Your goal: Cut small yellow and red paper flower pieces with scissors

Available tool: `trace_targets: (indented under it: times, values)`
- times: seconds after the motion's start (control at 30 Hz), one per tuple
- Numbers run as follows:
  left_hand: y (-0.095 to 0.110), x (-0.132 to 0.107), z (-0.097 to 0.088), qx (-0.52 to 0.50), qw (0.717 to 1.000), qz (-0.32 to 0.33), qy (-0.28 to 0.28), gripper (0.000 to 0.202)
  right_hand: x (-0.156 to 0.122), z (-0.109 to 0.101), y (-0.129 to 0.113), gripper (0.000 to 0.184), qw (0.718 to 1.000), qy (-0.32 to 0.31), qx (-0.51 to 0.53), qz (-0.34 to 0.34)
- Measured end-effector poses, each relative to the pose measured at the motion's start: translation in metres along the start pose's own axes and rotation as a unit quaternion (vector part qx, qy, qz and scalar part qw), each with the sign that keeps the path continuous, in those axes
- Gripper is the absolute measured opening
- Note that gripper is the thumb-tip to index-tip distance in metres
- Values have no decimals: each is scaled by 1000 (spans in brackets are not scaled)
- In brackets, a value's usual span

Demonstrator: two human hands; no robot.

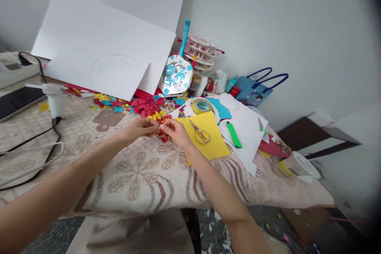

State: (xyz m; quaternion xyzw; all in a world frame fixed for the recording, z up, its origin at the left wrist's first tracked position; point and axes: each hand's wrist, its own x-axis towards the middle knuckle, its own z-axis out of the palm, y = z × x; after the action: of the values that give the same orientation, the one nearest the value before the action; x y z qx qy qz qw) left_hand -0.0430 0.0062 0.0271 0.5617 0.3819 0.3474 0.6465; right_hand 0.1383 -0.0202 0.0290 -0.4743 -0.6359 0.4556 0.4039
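Observation:
My left hand [145, 127] and my right hand [175, 129] meet fingertip to fingertip over the tablecloth. Both are pinched closed, and whatever lies between the fingers is too small to make out. Just behind them is a pile of red paper cutouts [146, 106], with yellow paper cutouts [158, 115] in front of it. A sheet of yellow paper [212, 124] lies beside my right hand, partly under its wrist. Gold-handled scissors [202, 136] rest on that sheet, blades pointing away from me.
A green utility knife [234, 135] and a roll of tape [202, 106] lie on white paper at right. White boards [104, 39] lean on the wall. A white glue gun [54, 99], a dark phone [20, 101] and cables occupy the left. A blue bag [253, 89] stands at the back.

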Motion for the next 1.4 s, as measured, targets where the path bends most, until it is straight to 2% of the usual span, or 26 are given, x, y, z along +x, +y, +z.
trace_targets:
  times: [0.1,0.27,0.37,0.47,0.57,0.7,0.77,1.03,1.23,1.4]
  values:
    - [0,0,3,25,1000,5,-5,20,-1,0,0,23,1000,-14,24,10]
    - [2,-1,6,32,999,-1,4,22,0,-1,4,22,999,-29,29,-13]
    - [4,-2,6,52,998,3,42,24,0,-4,8,20,999,-1,18,-43]
    - [4,-3,3,118,990,20,75,27,-1,-7,10,18,998,20,-5,-59]
    - [5,-3,3,143,989,17,41,29,-3,-7,10,16,997,24,-17,-69]
    - [5,-5,6,74,994,-17,-74,27,-5,-3,9,15,995,24,-37,-84]
    - [5,-6,8,41,994,-24,-99,25,-5,-2,9,16,994,27,-45,-93]
    - [2,-4,6,-20,995,-29,-96,21,-6,2,9,22,995,24,14,-98]
    - [0,-1,7,35,998,15,-52,22,-5,6,7,28,990,6,140,-30]
    - [3,-3,8,64,997,22,-48,21,-4,6,10,27,976,-11,218,11]
